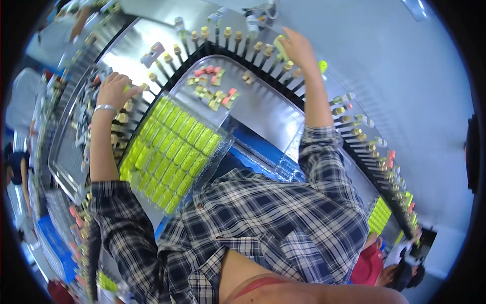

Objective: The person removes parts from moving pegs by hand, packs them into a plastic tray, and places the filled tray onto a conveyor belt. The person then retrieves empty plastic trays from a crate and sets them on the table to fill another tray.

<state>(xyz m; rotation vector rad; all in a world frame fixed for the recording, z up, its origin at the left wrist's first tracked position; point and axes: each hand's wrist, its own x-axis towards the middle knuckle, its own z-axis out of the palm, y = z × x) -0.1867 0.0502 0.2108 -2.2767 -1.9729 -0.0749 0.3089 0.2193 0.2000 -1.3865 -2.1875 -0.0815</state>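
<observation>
My left hand [114,92] reaches over the left row of pegs, beside a metal tray of small grey parts [83,114]. A yellow-green piece [126,88] shows between its thumb and fingers; most of that piece is hidden. Out at the far right, my right hand [299,49] has its fingers closed on a small yellow-green plastic piece [280,46], above the dark pegs with pale tips [258,46]. Between my arms lies a clear blister tray [164,152] filled with rows of yellow-green pieces. Beyond it, small pink and pale-yellow pieces [212,93] are scattered on a metal tray [253,104].
Pegs curve around the metal tray on both sides, some carrying grey, pink or yellow-green parts. A blue bin [55,248] stands at the lower left. Other people work at the left, and a person in red [367,266] sits at the lower right near another yellow-green tray [379,215].
</observation>
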